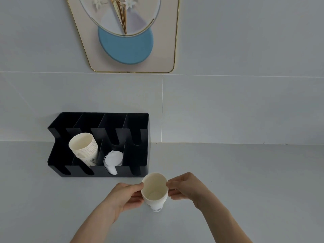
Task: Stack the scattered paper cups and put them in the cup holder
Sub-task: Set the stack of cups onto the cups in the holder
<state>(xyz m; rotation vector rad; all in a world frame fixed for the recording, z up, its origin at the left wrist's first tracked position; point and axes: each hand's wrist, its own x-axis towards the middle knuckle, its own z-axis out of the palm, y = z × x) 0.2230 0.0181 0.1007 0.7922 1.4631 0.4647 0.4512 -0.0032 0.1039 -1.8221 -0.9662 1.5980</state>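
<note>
I read this as close to finished. The black cup holder [98, 146] against the wall already has a nested stack of cups [84, 149] leaning in its second slot from the left, with clear lids [113, 161] in the slot beside it. Just in front of the holder's right corner I have one paper cup [154, 190] pinched between both hands, mouth up: left hand [128, 195] curled on its left side, right hand [185, 185] on the right rim. No other loose cups show; what remains is seating this one onto the stack.
</note>
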